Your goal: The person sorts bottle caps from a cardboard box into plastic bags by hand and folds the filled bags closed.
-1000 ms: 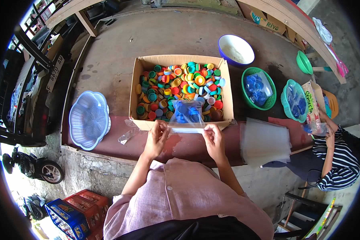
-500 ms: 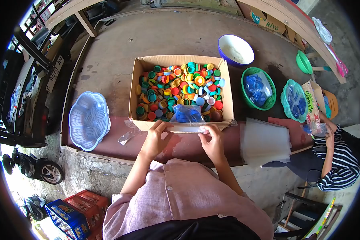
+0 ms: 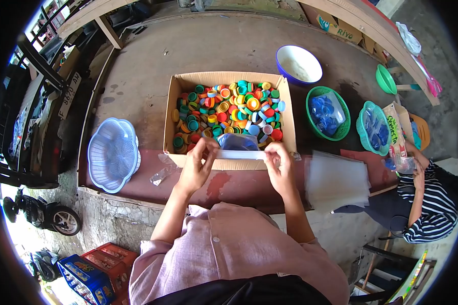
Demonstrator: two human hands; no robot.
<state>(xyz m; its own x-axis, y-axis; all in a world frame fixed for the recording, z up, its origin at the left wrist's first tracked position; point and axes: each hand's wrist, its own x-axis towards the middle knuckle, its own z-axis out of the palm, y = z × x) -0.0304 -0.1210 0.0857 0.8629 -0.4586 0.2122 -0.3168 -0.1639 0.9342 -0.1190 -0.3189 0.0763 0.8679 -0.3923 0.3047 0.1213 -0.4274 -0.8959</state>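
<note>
Between my two hands a clear plastic bag [image 3: 237,142] with blue pieces inside hangs over the near wall of the cardboard box [image 3: 231,164]. Its top is folded into a flat whitish strip. My left hand [image 3: 199,161] pinches the strip's left end, and my right hand [image 3: 280,161] pinches the right end. Many bottle caps [image 3: 229,109] in several colours fill the box behind the bag. A crumpled piece of clear plastic [image 3: 161,175] lies left of my left hand.
A pale blue basket [image 3: 113,155] sits at the left. To the right are a stack of clear bags [image 3: 337,180], a white-and-purple bowl [image 3: 299,65] and green baskets [image 3: 327,113] [image 3: 374,127] with bagged blue pieces. A person in striped sleeves [image 3: 433,203] handles a packet at the far right.
The bag's folded top has come up slightly and its whitish strip shows more fully. My right hand has shifted a little right and up; my left hand has also risen.
</note>
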